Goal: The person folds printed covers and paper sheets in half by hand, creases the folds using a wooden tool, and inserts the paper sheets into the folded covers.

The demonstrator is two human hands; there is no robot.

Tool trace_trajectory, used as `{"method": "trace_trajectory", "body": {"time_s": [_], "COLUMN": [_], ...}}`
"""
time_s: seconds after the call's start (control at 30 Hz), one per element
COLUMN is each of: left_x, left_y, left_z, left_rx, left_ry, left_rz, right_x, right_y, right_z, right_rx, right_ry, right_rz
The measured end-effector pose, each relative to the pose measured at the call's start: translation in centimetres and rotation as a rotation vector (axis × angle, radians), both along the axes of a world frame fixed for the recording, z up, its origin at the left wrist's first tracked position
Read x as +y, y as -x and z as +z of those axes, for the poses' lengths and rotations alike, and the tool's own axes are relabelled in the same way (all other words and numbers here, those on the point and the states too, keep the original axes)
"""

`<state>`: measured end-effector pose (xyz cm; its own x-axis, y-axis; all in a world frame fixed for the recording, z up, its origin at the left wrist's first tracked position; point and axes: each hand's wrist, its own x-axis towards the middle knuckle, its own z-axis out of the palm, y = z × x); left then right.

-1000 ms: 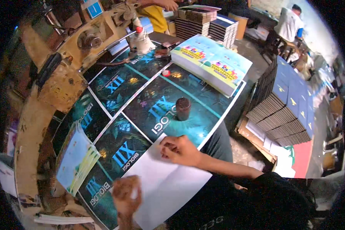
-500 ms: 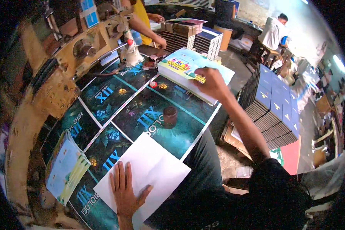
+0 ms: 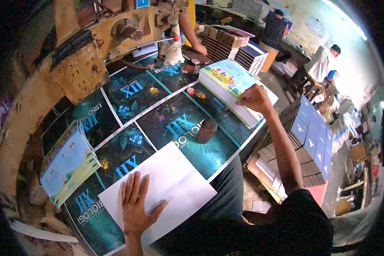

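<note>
My left hand (image 3: 138, 209) lies open on a blank white sheet (image 3: 181, 173), fingers stretched and thumb apart. My right hand (image 3: 257, 100) reaches to a stack of colourful printed sheets (image 3: 219, 74) at the far right of the work surface. Its fingers are curled and pinched at the stack's near edge, apparently on the top printed sheet; the fingertips are partly hidden. Between the hands, a dark brown rounded block (image 3: 207, 131) rests on the dark printed covering (image 3: 170, 123). Fanned light-blue printed sheets (image 3: 70, 164) lie at the left edge.
A beige machine (image 3: 128, 32) rises at the far left. Tied stacks of blue books (image 3: 309, 134) stand to the right, with more book stacks (image 3: 226, 42) behind. A small red-and-white round item (image 3: 190, 91) lies near the printed stack. Other people (image 3: 322, 64) are in the background.
The whole view has shifted. My right hand has moved from over the stack's top to its near edge, fingers pinched there. My left hand stays flat on the white sheet.
</note>
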<state>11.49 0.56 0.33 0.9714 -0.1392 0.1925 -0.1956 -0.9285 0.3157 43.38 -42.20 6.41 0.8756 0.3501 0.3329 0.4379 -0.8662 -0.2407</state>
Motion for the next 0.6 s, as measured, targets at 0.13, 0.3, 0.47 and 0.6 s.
{"method": "trace_trajectory", "body": {"time_s": [0.13,0.3,0.47,0.6], "left_x": [0.2,0.0,0.1,0.0], "left_y": [0.1,0.1,0.3,0.3], "left_z": [0.0,0.2,0.2,0.2], "left_rx": [-0.021,-0.023,-0.044,-0.056], "left_ry": [0.015,0.035,0.070,0.070], "left_rz": [-0.003,-0.004,0.009,0.011], "right_x": [1.0,-0.3,1.3,1.8], "right_y": [0.4,-0.2,0.5,1.0], "right_z": [0.9,0.4,0.5,0.7], "right_rx": [0.042,0.117,0.095,0.048], "right_ry": [-0.022,-0.226,-0.105,-0.105], "right_rz": [0.030,0.071,-0.027,-0.060]}}
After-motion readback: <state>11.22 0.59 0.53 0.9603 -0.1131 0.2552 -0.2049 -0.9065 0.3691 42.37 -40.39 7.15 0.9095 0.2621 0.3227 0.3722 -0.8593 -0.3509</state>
